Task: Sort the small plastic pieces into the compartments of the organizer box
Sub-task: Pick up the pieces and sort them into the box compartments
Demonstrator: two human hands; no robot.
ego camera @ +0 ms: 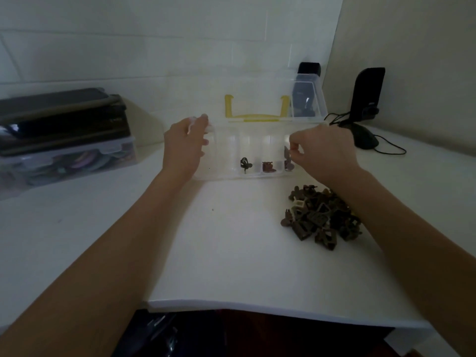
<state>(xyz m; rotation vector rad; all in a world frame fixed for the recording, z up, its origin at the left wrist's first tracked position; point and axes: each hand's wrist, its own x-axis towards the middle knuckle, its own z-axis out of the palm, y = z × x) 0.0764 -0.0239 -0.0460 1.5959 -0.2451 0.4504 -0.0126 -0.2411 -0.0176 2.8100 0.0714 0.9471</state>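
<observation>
White tabletop [231,240] lay bare between its near edge and the clear organizer box [247,173], lid raised. Left hand [184,148] gripped the box's left end. Right hand [324,153] pinched a small piece narrowly over the rightmost compartment. Pile of brown plastic pieces [322,217] sat near the box's right corner
</observation>
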